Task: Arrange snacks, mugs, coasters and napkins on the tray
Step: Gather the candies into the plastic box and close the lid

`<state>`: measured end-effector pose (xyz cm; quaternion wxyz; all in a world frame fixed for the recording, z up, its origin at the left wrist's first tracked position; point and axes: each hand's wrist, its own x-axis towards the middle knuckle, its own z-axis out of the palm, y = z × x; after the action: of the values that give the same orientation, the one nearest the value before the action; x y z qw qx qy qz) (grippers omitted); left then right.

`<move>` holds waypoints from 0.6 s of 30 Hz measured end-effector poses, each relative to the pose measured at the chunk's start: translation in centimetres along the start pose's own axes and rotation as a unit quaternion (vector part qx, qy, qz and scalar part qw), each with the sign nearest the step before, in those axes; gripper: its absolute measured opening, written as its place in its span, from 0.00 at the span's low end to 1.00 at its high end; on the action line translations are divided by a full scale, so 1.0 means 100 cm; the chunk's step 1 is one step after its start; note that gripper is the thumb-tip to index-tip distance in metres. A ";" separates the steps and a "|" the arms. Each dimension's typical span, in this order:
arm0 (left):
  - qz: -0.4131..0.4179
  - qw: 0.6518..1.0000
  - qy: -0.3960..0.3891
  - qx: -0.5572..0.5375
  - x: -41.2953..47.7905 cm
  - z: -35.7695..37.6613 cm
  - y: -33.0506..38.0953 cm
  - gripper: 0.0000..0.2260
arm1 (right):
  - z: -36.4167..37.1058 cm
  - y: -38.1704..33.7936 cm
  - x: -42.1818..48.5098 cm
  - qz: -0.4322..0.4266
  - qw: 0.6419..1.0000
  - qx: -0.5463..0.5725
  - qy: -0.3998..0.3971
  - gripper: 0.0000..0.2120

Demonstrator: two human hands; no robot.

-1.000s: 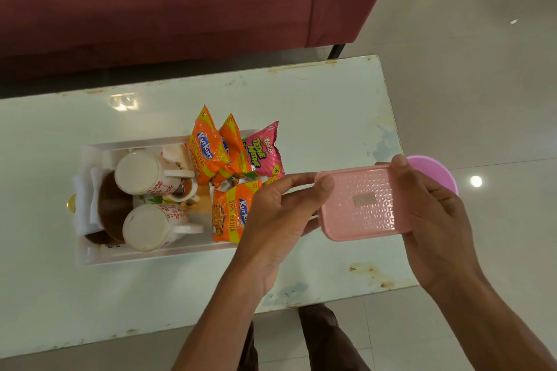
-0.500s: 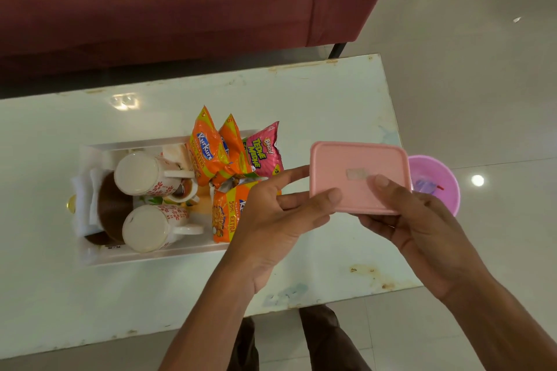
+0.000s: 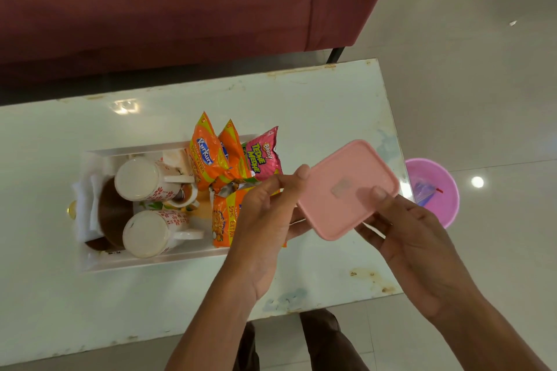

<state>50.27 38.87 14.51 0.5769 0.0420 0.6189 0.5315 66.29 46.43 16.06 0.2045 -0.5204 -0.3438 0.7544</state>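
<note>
Both hands are busy with the same thing here. The left hand pinches the left corner of a pink container between thumb and fingertips. The right hand holds its near right edge, thumb on top and fingers curled underneath. The container is up in the air over the right end of the worktop, tilted, smooth flat side to the camera with a small pale sticker in the middle. Honestly can't tell if it's a whole box or just a lid.

The tray sits in the middle of the worktop, left of the hands. Inside it are two white mugs with a red pattern, a far one and a near one, handles pointing right. Brown coasters lean beside them, and white napkins are bunched at the left end. The right end is packed with snacks: an orange packet, a pink packet and another orange one partly behind the left hand.

A purple bucket stands on the floor just past the worktop's right edge. A dark red sofa runs along the far side.
</note>
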 end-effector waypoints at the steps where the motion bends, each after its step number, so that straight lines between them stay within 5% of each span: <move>1: 0.001 1.000 -0.001 -0.011 -0.001 0.001 -0.002 0.23 | 0.001 0.000 0.000 -0.006 1.000 0.006 0.010 0.23; 7: 0.041 0.999 0.028 0.020 -0.004 0.005 -0.009 0.21 | 0.001 0.003 0.004 0.003 0.999 -0.016 0.030 0.16; 13: 0.068 0.995 -0.013 0.071 -0.001 -0.006 0.000 0.15 | -0.010 -0.004 0.004 0.048 0.998 -0.029 -0.021 0.30; 18: 0.008 0.993 -0.101 0.052 -0.006 -0.015 -0.010 0.39 | -0.010 -0.005 0.007 0.032 0.998 -0.024 0.038 0.08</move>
<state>49.86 37.17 13.85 0.6290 0.1304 0.5841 0.4961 66.91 47.52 15.81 0.1804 -0.5642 -0.3368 0.7319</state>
